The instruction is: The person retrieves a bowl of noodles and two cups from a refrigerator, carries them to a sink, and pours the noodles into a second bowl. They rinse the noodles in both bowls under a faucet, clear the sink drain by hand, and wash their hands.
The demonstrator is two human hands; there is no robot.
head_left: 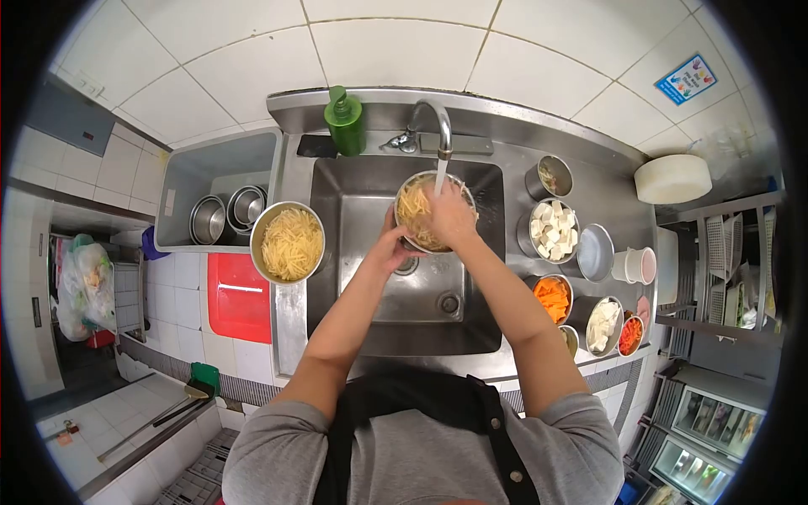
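Note:
Over the sink [337, 303], a round metal bowl [473, 198] holds pale yellow shredded strips [412, 204] in water. My left hand [392, 246] grips the bowl's near left side, thumb near the rim. Inside the bowl, my right hand [453, 215] is down among the strips; its fingers are mostly hidden. Water runs from the curved faucet [444, 139] into the bowl beside my right hand. Left of the sink stands a second metal bowl [257, 244], heaped with similar yellow strips [292, 245].
A green pump bottle [344, 122] stands behind the sink. On the left, a grey tub [172, 198] holds metal pots; a red lid [240, 316] lies below. Along the right counter are containers of white cubes [554, 229], orange slices [552, 299], white pieces [603, 326] and red pieces [629, 336].

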